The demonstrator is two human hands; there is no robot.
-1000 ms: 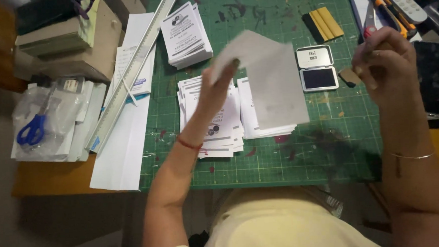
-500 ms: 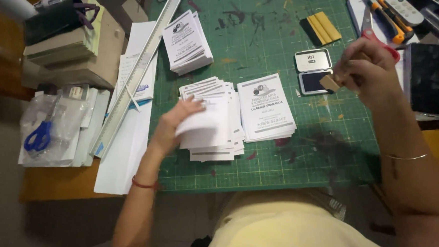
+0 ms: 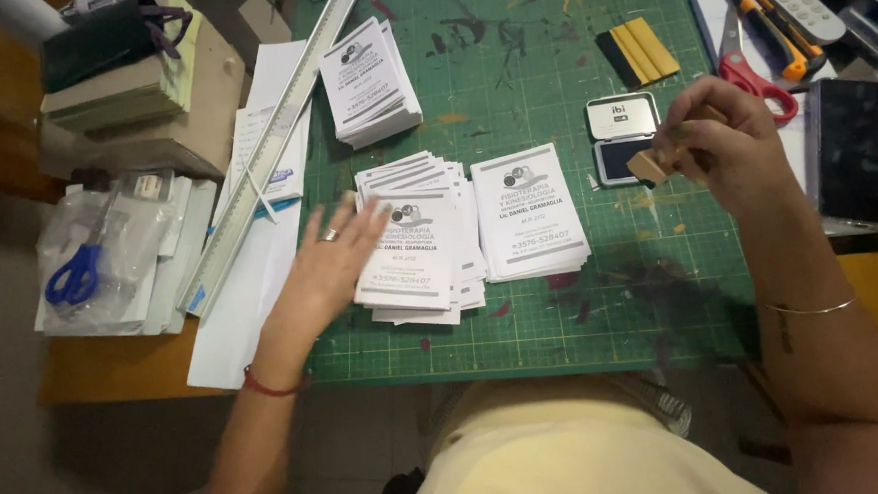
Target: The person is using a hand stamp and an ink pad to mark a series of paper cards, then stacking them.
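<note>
My left hand (image 3: 335, 262) lies flat with fingers spread on the left edge of a fanned stack of white printed slips (image 3: 417, 240) on the green cutting mat (image 3: 551, 91). A neater stack of the same slips (image 3: 532, 212) sits just to its right. My right hand (image 3: 729, 147) grips a small wooden stamp (image 3: 652, 163) beside an open black ink pad (image 3: 622, 139). A third stack of slips (image 3: 365, 80) lies farther back on the mat.
A long metal ruler (image 3: 274, 150) runs along the mat's left edge over white sheets. Blue scissors in a plastic bag (image 3: 85, 271) and cardboard boxes (image 3: 151, 102) lie at left. Yellow blocks (image 3: 639, 54), red scissors (image 3: 755, 75), a remote and a dark tablet (image 3: 860, 150) sit at right.
My left hand has laid the lifted slip down on the fanned stack and now rests flat beside it. My right hand has come down toward the ink pad with the stamp.
</note>
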